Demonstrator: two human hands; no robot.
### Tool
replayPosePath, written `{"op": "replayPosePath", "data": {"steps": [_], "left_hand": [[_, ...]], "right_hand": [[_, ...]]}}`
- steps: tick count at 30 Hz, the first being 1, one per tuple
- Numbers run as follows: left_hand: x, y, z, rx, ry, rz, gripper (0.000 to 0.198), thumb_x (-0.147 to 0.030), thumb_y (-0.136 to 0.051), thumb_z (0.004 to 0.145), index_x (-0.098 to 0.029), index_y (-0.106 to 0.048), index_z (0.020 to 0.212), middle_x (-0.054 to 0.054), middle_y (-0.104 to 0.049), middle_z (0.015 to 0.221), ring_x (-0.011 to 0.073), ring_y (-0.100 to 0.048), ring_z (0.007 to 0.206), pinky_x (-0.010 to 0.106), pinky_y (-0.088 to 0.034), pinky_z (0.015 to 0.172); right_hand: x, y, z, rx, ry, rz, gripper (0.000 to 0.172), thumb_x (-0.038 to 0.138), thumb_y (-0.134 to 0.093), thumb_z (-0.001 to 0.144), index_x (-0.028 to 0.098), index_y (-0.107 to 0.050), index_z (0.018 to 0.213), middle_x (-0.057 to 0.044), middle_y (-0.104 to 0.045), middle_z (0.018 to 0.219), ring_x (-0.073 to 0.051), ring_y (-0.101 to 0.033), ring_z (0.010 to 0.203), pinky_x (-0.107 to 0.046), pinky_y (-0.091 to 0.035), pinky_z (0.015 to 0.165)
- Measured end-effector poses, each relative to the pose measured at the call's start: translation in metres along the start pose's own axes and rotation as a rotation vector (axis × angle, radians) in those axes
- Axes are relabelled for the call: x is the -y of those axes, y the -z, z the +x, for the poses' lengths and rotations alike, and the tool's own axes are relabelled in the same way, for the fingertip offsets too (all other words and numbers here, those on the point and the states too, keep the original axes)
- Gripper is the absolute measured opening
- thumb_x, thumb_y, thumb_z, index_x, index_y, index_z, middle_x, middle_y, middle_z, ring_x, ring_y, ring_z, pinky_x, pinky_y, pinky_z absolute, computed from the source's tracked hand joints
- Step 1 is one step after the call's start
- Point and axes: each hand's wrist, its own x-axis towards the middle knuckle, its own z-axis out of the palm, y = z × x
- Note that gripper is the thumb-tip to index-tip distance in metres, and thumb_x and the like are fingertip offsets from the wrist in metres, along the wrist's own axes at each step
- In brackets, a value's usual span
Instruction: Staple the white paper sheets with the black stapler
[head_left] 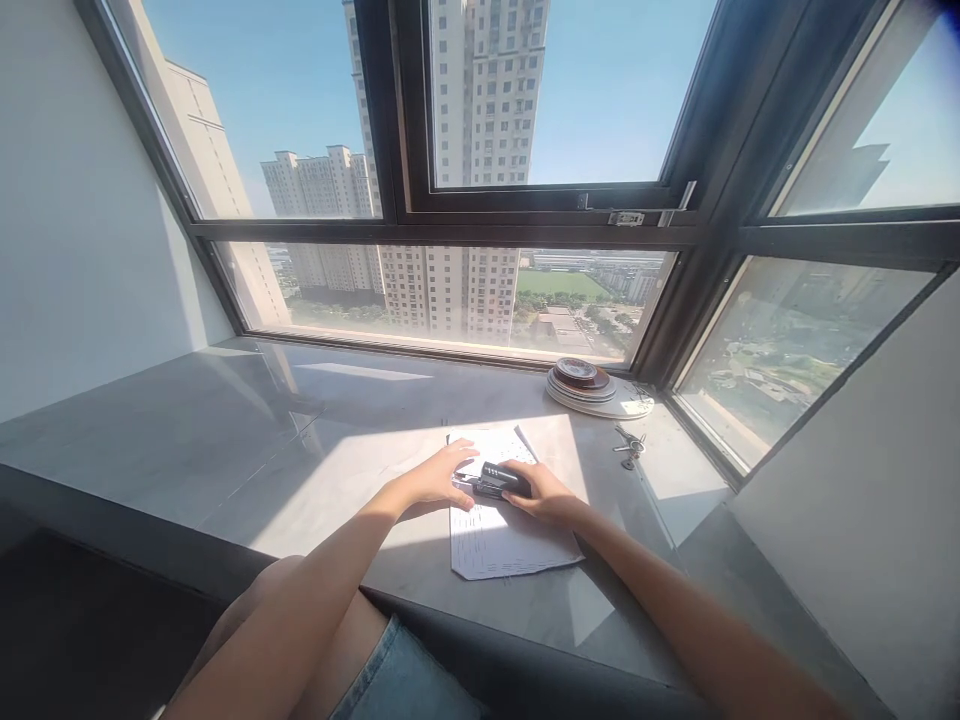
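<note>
A black stapler (pixel 504 480) lies above the papers, its metal front end pointing left. My right hand (pixel 546 492) is wrapped round the stapler's rear, thumb on the near side and fingers on the far side. At the stapler's front, my left hand (pixel 439 478) is held with thumb and fingers spread apart around the metal end; whether a fingertip touches it I cannot tell. Beneath both hands is a stack of white printed papers (pixel 510 545), with lines of text and slightly curled corners. The hands hide part of the sheets.
A wide grey stone windowsill (pixel 315 480) carries everything. Stacked round plates (pixel 581 385) stand at the back right by the window frame (pixel 450 232). Nearer, on the right, lies a bunch of keys (pixel 631 446). The sill's front edge runs close to my knees.
</note>
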Motion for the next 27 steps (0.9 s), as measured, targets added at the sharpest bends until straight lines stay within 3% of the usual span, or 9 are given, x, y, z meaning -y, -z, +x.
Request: {"op": "replayPosePath", "data": {"steps": [3, 7, 11, 14, 18, 21, 24, 27], "left_hand": [[-0.01, 0.003, 0.003, -0.096, -0.016, -0.068, 0.1, -0.047, -0.09, 0.073, -0.038, -0.049, 0.163, 0.006, -0.023, 0.183, 0.0374, -0.021, 0.169, 0.053, -0.034, 0.133], [-0.02, -0.01, 0.013, -0.333, 0.088, -0.385, 0.066, -0.041, -0.065, 0.094, -0.031, -0.05, 0.157, 0.011, -0.047, 0.171, 0.0296, -0.047, 0.157, 0.046, -0.046, 0.125], [-0.03, -0.023, 0.018, -0.364, 0.151, -0.735, 0.054, -0.052, -0.045, 0.106, -0.021, -0.053, 0.15, 0.017, -0.064, 0.152, 0.0268, -0.068, 0.135, 0.041, -0.055, 0.115], [-0.036, -0.02, 0.014, -0.327, 0.147, -0.784, 0.052, -0.056, -0.048, 0.106, -0.021, -0.059, 0.143, 0.017, -0.07, 0.143, 0.0287, -0.071, 0.131, 0.042, -0.058, 0.112], [-0.035, -0.013, 0.007, -0.202, 0.162, -0.665, 0.044, -0.048, -0.043, 0.11, -0.024, -0.065, 0.138, 0.014, -0.072, 0.142, 0.0276, -0.068, 0.135, 0.044, -0.057, 0.115], [-0.03, -0.016, 0.008, -0.159, 0.166, -0.674, 0.039, -0.047, -0.044, 0.11, -0.023, -0.068, 0.131, 0.014, -0.074, 0.138, 0.0268, -0.069, 0.133, 0.043, -0.056, 0.115], [-0.025, -0.018, 0.014, -0.225, 0.217, -0.756, 0.038, -0.052, -0.053, 0.106, -0.019, -0.069, 0.114, 0.018, -0.076, 0.13, 0.0283, -0.076, 0.118, 0.042, -0.059, 0.11], [-0.022, -0.01, 0.015, -0.364, 0.255, -0.589, 0.034, -0.05, -0.057, 0.103, -0.017, -0.069, 0.104, 0.018, -0.077, 0.121, 0.0276, -0.078, 0.103, 0.043, -0.063, 0.097]], "right_hand": [[-0.004, -0.008, -0.003, -0.109, 0.058, -0.04, 0.038, 0.03, -0.065, 0.099, 0.03, -0.07, 0.137, -0.008, -0.08, 0.126, -0.029, -0.078, 0.11, -0.049, -0.064, 0.096], [-0.005, -0.011, -0.004, -0.335, 0.241, -0.245, 0.053, 0.016, -0.056, 0.101, 0.03, -0.063, 0.152, -0.009, -0.074, 0.143, -0.031, -0.071, 0.133, -0.057, -0.062, 0.109], [0.006, -0.009, -0.005, -0.284, 0.353, -0.521, 0.073, -0.004, -0.045, 0.095, 0.032, -0.061, 0.156, -0.004, -0.065, 0.155, -0.031, -0.056, 0.151, -0.06, -0.054, 0.12], [0.014, -0.008, -0.005, -0.182, 0.392, -0.622, 0.071, -0.005, -0.041, 0.098, 0.034, -0.062, 0.154, -0.001, -0.061, 0.16, -0.03, -0.055, 0.152, -0.06, -0.055, 0.118], [0.014, -0.01, -0.004, -0.162, 0.389, -0.636, 0.062, 0.0, -0.045, 0.104, 0.035, -0.063, 0.152, -0.001, -0.06, 0.16, -0.031, -0.054, 0.152, -0.06, -0.054, 0.117], [0.009, -0.014, -0.003, -0.204, 0.373, -0.579, 0.07, -0.005, -0.045, 0.097, 0.034, -0.063, 0.152, -0.002, -0.064, 0.157, -0.031, -0.056, 0.15, -0.06, -0.053, 0.117], [0.002, -0.018, -0.001, -0.336, 0.278, -0.423, 0.067, -0.002, -0.049, 0.092, 0.03, -0.067, 0.148, -0.007, -0.072, 0.146, -0.031, -0.065, 0.139, -0.058, -0.056, 0.114], [-0.005, -0.019, 0.001, -0.465, 0.087, -0.181, 0.045, 0.017, -0.06, 0.096, 0.026, -0.072, 0.139, -0.011, -0.078, 0.127, -0.032, -0.074, 0.118, -0.055, -0.062, 0.103]]}}
